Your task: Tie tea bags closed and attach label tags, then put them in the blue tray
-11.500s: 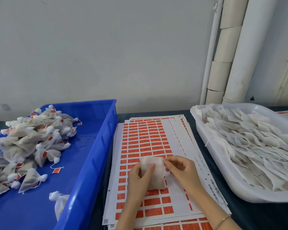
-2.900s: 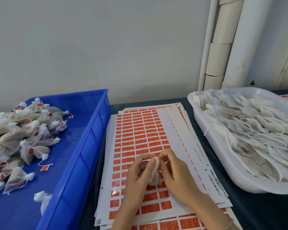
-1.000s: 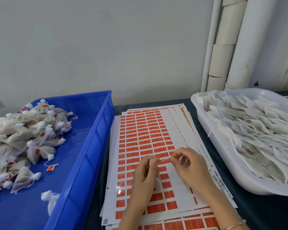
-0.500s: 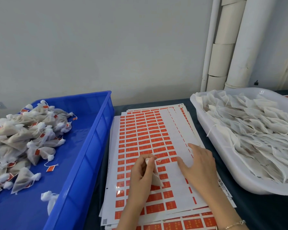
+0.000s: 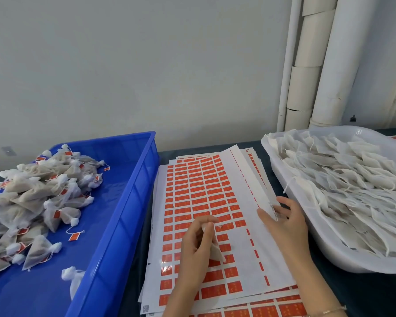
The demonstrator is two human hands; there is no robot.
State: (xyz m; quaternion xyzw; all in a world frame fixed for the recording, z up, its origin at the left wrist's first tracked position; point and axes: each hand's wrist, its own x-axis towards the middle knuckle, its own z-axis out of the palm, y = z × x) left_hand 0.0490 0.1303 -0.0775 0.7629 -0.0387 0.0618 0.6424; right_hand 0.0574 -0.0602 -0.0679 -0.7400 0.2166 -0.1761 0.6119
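the left hand [image 5: 196, 248] is low in the middle of the view, about 6 o'clock. its fingers are curled around one tea bag [image 5: 216, 250] and the thumb and first finger pinch the gathered top of it. a thin string end shows just at 3 o'clock of the fingertips. the bag is held just above the label sheets [image 5: 192, 191]; i cannot tell if its lower corner touches the paper.

the right hand [image 5: 286, 225] lies at 3 o'clock of the left hand, apart from it. its fingers are straight and a little spread, and it rests flat on the right edge of the top sheet, gripping nothing. a thin bracelet [image 5: 329, 311] is on this wrist.

the sheets make a stack on the dark table [image 5: 364, 298]. they are white with rows of orange-red labels; each label has small pale marks, too small to read. a line of small print runs along the right margin under the right hand, also not readable. a square code [image 5: 146, 308] is printed at the lower left corner.

the blue tray [image 5: 133, 197] stands at 9 o'clock, touching the stack. inside is a pile of tied bags [image 5: 32, 197] with orange tags. the white tray [image 5: 329, 259] at 3 o'clock is full of flat bags with loose strings [image 5: 352, 191]. white pipes [image 5: 329, 65] run up the wall at 1 o'clock.
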